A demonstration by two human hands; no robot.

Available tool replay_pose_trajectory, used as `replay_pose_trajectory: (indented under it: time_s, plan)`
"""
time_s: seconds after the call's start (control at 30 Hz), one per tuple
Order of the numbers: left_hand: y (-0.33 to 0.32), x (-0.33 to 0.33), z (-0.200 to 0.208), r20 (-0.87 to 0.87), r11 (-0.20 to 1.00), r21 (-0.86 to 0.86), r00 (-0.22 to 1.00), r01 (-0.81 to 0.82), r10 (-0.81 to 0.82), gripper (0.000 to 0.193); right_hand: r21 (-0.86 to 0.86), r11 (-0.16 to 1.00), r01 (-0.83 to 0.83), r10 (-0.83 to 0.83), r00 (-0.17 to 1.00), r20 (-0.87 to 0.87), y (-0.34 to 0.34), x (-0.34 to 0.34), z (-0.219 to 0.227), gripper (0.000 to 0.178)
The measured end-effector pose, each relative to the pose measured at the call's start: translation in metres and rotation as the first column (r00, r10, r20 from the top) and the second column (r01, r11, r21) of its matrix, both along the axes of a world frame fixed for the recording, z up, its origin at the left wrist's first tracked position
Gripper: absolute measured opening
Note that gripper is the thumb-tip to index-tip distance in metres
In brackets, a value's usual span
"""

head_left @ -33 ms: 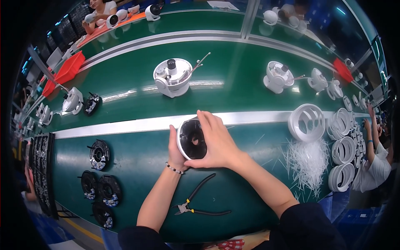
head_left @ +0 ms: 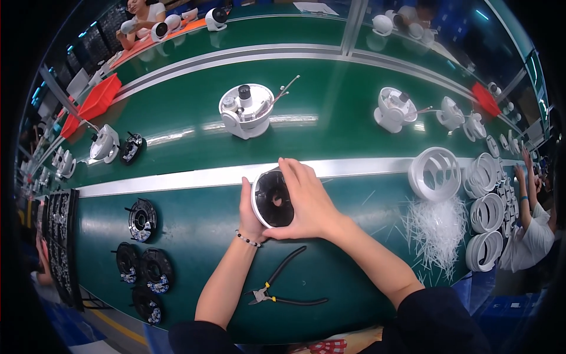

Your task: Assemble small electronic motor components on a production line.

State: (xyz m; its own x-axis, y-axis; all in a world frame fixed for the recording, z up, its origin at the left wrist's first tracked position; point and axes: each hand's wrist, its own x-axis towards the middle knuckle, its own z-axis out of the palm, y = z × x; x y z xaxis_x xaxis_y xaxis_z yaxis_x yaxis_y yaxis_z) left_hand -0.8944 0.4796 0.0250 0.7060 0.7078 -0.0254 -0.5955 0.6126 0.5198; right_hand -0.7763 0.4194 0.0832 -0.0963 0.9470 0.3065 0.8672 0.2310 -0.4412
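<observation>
Both of my hands hold a round black plastic part with a white rim above the near bench, its black hollow side with a central hole facing up. My left hand wraps round its left side, with the thumb along the rim. My right hand grips the right side, fingers over the far edge and thumb at the near edge. A pair of cutting pliers with black handles lies spread on the mat below my hands.
Several black ring parts with small circuit boards lie at left. White rings and a pile of clear thin strips are at right. Beyond the metal edge, an open white camera housing stands on the green belt. Co-workers sit nearby.
</observation>
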Motion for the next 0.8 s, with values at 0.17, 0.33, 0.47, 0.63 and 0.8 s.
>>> replay_pose_trajectory:
  time_s: [0.17,0.33,0.47,0.63,0.8]
  plan:
    - [0.002,-0.008,0.001,-0.029,1.0,-0.01,1.0,0.0,0.0,0.063,0.028,0.999,-0.03,0.03,1.0,-0.008,0.001,-0.005,-0.005,0.109]
    - [0.0,-0.018,-0.004,0.094,0.996,-0.088,0.996,0.003,0.005,0.061,0.1,0.995,-0.001,0.001,1.0,-0.006,0.001,-0.019,-0.015,0.11]
    - [0.009,-0.031,-0.024,0.128,0.999,-0.047,0.992,0.004,0.002,0.054,0.244,0.968,0.057,-0.049,0.998,-0.038,0.004,-0.035,-0.033,0.113]
    - [0.008,-0.04,-0.011,0.053,1.0,-0.015,0.998,-0.026,0.027,0.05,0.295,0.949,0.107,-0.088,0.993,-0.075,0.007,-0.048,-0.042,0.112]
    - [0.012,-0.046,-0.001,0.0,0.99,-0.045,0.991,-0.136,0.136,0.051,0.179,0.983,0.04,-0.015,0.99,-0.139,0.019,-0.053,-0.03,0.112]
